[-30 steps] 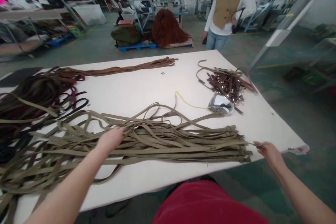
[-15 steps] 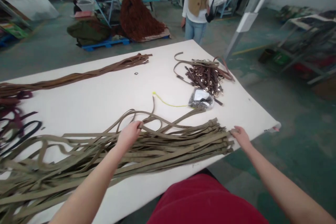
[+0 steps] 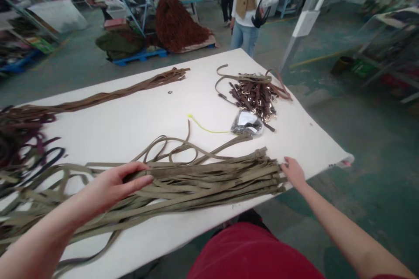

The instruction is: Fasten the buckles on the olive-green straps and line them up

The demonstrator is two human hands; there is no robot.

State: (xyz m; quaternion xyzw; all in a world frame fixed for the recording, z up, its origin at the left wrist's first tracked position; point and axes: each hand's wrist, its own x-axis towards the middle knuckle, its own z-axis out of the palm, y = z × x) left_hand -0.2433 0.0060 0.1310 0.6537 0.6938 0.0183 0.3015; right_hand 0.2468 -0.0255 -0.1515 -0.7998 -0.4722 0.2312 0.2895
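Note:
A long bundle of olive webbing straps (image 3: 209, 183) lies along the near side of the white table (image 3: 137, 117), its cut ends gathered at the right. My left hand (image 3: 126, 181) is over the upper edge of the bundle, thumb and forefinger stretched out and apart, with straps showing between and under them. At the right ends my right hand (image 3: 293, 171) has its fingers pinched on the tip of one olive strap. Several strap loops (image 3: 173, 146) curl loosely above the bundle. Just beyond the strap ends sits a clear plastic bag (image 3: 247, 124) of dark small parts.
Dark straps with metal clasps (image 3: 253, 96) are heaped at the far right. Brown straps (image 3: 124, 91) stretch along the far edge, and a dark tangle (image 3: 19, 139) lies left. A yellow cord (image 3: 209, 129) trails from the bag. One person (image 3: 247, 8) stands beyond the table, near a metal post (image 3: 306, 24).
My left hand has slid leftward along the straps and its fingers have spread from a pinch. My right hand stays at the strap ends. The view has shifted slightly.

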